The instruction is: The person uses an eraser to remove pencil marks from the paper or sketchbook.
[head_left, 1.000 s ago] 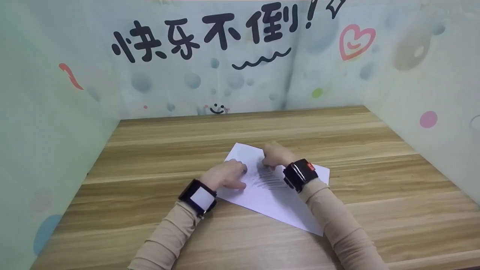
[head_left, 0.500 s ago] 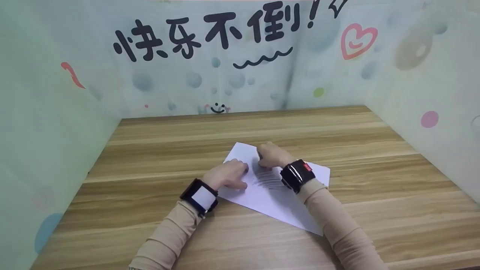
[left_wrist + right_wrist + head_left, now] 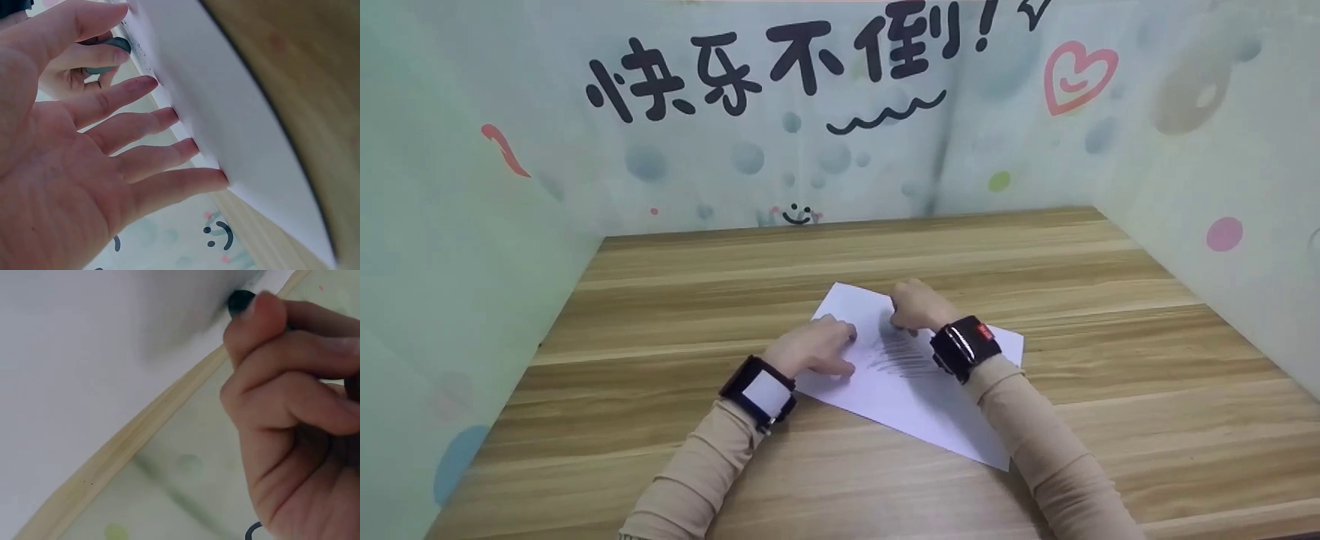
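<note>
We see a white sheet of paper (image 3: 911, 390) lying flat on the wooden counter (image 3: 675, 300), turned at an angle so that one corner points away from us and another points toward the near right edge. Our left hand (image 3: 814, 349) lies on the left part of the sheet with its fingers (image 3: 152, 121) held straight and spread, their tips pressing the paper down; it grips nothing. Our right hand (image 3: 919, 304) sits just beside it on the far part of the sheet, its fingers (image 3: 292, 354) curled round a small dark drawing tool (image 3: 242, 301), whose tip meets the paper. We cannot tell from these views exactly what kind of tool it is, as only its dark end shows past the fingertips. Between the two hands, in the head view, a patch of grey slanted strokes (image 3: 900, 356) marks the paper. The two hands are near each other but do not touch. Each wrist wears a black band (image 3: 757, 390), and both arms are in beige sleeves (image 3: 690, 480). Around the counter stand pale printed walls (image 3: 472, 247) with bubbles, coloured dots, a pink heart (image 3: 1072, 75), a small smiling face (image 3: 796, 216) and large black characters (image 3: 780, 64) across the back panel.
</note>
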The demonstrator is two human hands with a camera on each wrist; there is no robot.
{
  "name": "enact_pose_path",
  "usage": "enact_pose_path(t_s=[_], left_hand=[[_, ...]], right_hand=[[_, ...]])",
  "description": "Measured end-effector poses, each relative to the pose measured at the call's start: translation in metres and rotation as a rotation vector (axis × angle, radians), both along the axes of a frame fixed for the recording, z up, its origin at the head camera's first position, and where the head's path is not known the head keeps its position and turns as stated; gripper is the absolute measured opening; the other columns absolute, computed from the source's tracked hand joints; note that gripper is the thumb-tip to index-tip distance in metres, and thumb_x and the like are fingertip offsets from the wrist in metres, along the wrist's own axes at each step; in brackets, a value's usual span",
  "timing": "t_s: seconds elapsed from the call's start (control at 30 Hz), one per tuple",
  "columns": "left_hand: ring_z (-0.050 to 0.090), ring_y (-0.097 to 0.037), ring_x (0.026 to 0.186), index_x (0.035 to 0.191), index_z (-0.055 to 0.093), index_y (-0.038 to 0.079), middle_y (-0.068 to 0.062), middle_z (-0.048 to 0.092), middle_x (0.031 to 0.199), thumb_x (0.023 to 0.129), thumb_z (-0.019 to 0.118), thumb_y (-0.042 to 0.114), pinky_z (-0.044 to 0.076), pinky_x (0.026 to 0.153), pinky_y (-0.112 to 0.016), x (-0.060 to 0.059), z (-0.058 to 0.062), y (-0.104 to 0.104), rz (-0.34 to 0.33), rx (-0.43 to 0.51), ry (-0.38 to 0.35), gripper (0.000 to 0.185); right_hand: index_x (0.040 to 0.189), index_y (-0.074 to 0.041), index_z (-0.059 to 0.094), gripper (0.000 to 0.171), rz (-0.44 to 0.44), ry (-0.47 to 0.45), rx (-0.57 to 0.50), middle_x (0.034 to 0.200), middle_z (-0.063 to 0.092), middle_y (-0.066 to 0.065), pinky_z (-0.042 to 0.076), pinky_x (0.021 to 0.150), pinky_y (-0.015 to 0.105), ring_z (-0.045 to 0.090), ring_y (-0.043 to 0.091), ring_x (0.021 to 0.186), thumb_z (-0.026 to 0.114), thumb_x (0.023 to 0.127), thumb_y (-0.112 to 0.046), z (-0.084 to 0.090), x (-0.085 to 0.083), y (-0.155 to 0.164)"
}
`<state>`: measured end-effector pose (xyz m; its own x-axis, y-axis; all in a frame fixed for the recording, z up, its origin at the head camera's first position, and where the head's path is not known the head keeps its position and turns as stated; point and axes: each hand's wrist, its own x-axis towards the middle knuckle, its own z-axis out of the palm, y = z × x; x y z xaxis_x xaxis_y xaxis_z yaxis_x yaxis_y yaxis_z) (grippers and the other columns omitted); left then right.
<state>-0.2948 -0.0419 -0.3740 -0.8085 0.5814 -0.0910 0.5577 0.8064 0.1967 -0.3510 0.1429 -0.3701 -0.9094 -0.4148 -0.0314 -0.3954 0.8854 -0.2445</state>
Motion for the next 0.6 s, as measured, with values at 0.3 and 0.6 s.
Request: enact_pose_path(t_s=[0.3,0.6], left_hand=[[0.048,-0.02,0.077,0.096,0.062,-0.001,-0.004,0.049,0.078,0.077,0.069,0.017,0.044,0.065,-0.032,-0.001,0.0,0.003,0.007,-0.003,0.004,0.027],[0.045,-0.019,0.074,0.098,0.062,-0.002,-0.003,0.047,0.076,0.077,0.069,0.018,0.041,0.063,-0.032,0.002,-0.001,0.003,-0.02,-0.008,0.012,0.03]], right_hand=[[0.069,-0.002,0.063,0.006,0.033,-0.008,-0.002,0.048,0.055,0.001,0.038,0.048,0.018,0.052,0.011,0.044,0.064,0.075,-0.004,0.001,0.002,0.004],[0.076,-0.002,0.064,0.01,-0.05,-0.096,-0.075,0.051,0.057,-0.001,0.041,0.046,0.019,0.051,0.008,0.044,0.062,0.082,-0.01,0.001,-0.002,0.017]])
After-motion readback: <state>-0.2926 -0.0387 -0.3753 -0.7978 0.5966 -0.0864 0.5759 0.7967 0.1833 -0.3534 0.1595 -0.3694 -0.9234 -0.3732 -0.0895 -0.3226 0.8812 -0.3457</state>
